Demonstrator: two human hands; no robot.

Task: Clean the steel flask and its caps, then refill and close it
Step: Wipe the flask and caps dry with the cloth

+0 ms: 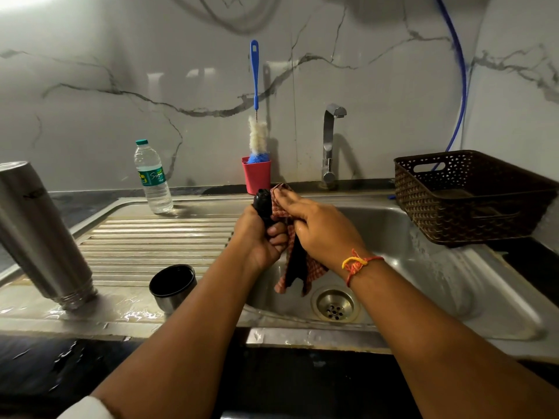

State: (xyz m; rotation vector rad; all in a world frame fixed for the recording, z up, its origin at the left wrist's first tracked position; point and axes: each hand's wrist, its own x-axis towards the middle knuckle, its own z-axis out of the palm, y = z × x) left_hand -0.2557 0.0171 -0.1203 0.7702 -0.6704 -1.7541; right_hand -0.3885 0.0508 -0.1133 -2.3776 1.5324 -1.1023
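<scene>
From my remote seat I saw the left hand (260,237) over the sink (423,267), its fingers curled tight round the black inner cap (262,204), which stood upright in the fist. The right hand (317,228) held a red checked cloth (290,261) against the cap's right side, fingers wrapped over the fabric, and the loose end hung down toward the drain (335,303).

The steel flask (39,231) stood mouth-down and tilted on the wet drainboard (151,237) at far left. Near it, to its right, the outer cap (172,285) sat mouth-up at the near edge of the board; its inside looked black and I saw nothing in it.

Farther back on the board stood a plastic water bottle (152,179), green lid on, clear water reaching most of the way up. A red cup (256,175) against the wall held a bottle brush (255,86), blue handle pointing up. The tap (329,140) rose just right of the cup. A brown woven basket (472,198) rested at the sink's far right corner; something flat and dark may have lain in it, but I could not make it out.
</scene>
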